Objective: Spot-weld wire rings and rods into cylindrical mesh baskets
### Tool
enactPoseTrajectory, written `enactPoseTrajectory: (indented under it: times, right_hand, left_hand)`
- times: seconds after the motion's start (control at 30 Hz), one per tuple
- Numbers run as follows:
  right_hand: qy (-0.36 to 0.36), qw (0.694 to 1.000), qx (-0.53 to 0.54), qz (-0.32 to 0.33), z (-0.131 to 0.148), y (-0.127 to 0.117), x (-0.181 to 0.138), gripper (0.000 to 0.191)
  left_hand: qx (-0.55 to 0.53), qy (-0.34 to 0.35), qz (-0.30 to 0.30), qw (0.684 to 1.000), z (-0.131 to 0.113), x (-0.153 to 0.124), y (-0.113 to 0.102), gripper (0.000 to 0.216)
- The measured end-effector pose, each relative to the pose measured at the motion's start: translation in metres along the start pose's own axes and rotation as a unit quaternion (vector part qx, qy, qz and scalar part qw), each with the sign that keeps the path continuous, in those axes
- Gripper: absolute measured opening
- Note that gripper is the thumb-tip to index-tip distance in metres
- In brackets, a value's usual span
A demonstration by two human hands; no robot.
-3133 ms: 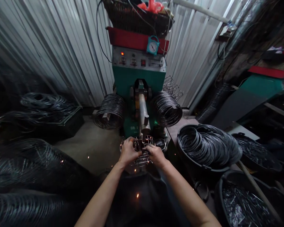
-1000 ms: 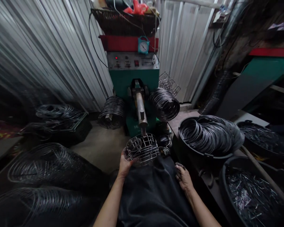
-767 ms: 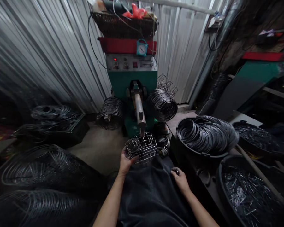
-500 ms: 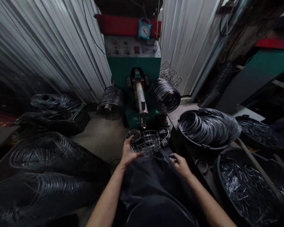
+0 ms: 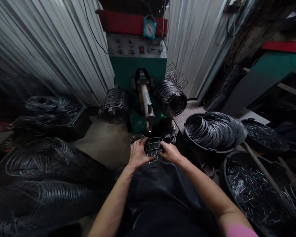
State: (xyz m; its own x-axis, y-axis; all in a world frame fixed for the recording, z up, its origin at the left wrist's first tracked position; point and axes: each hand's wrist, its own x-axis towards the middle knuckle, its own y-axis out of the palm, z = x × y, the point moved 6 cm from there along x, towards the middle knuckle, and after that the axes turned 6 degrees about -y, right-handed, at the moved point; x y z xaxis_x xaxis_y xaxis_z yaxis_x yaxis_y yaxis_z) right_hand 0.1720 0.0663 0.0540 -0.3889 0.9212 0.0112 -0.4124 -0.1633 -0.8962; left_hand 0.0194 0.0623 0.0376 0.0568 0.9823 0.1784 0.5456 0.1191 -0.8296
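Observation:
A round wire basket [image 5: 153, 148] of thin metal rods is in front of my lap, below the tip of the machine's arm. My left hand [image 5: 138, 154] grips its left side, with the thumb along the near edge and the fingers over the far edge. At the basket's right side is my right hand [image 5: 170, 152], its fingers pinched together against the wires. Whatever the right fingertips hold is too small and dark to name. A dark apron [image 5: 162, 187] covers my lap beneath the basket.
Ahead stands a green welding machine [image 5: 138, 62] with a projecting metal arm [image 5: 146, 98]. Wire coils [image 5: 172, 98] flank it. On the right are a tub of wire rings [image 5: 215, 149] and a bin of short rods [image 5: 249, 191]. Wire-ring stacks [image 5: 51, 158] lie left.
My right hand has moved left and forward, from beside the apron to the basket's right side. My left hand has kept its grip and now reaches further over the basket.

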Motion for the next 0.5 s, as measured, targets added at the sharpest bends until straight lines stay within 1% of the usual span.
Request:
enactPoseTrajectory:
  times: [0.13,0.23,0.3,0.37,0.5]
  right_hand:
    - [0.04,0.989,0.119,-0.082,-0.011,0.012,-0.004,0.007]
    - [0.039,0.97,0.197,-0.134,-0.017,0.025,-0.009,0.007]
    - [0.021,0.961,0.245,-0.129,-0.019,0.033,-0.01,0.011]
    - [-0.003,0.957,0.273,-0.102,-0.019,0.037,-0.011,0.015]
    - [-0.081,0.965,0.246,-0.043,-0.015,0.031,-0.01,0.02]
  left_hand:
    - [0.013,0.009,0.017,1.0,-0.004,-0.002,0.003,0.085]
    - [0.012,0.008,0.022,1.0,-0.005,-0.003,0.008,0.086]
    - [0.014,0.01,0.026,1.0,-0.005,-0.003,0.01,0.085]
    - [0.013,0.014,0.031,0.999,-0.005,-0.003,0.011,0.085]
    - [0.001,0.013,0.034,0.999,-0.005,-0.001,0.007,0.084]
